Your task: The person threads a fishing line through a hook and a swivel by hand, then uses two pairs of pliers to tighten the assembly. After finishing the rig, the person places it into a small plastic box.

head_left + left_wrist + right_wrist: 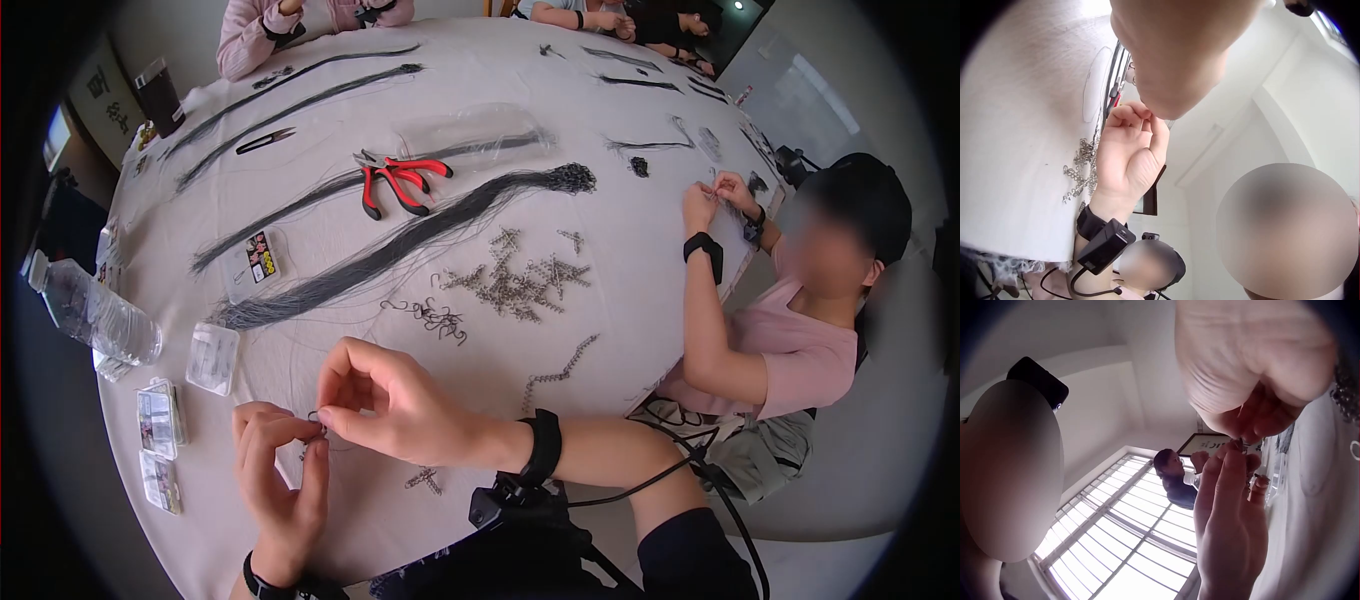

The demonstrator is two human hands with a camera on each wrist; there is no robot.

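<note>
Both hands meet above the near part of the table. The left hand (280, 475) pinches a small dark metal piece (315, 416) between thumb and fingertips. From the right, the right hand (400, 405) pinches the same piece, its other fingers curled. In the right wrist view the left hand (1229, 519) points up to the right hand (1260, 362), the fingertips nearly covering the piece. The left wrist view has the right hand (1129, 150) behind the large, close left hand (1175, 56). Metal hooks (435, 318) and a pile of spiral pieces (520, 285) lie beyond the hands.
Past the hooks lie a black strand bundle (400, 235) and red-handled pliers (405, 185). A bottle (95, 310) and clear boxes (212, 358) line the left. A spiral chain (560, 375) is at right, near a seated person (790, 310). A small cross-shaped piece (424, 480) lies below the right wrist.
</note>
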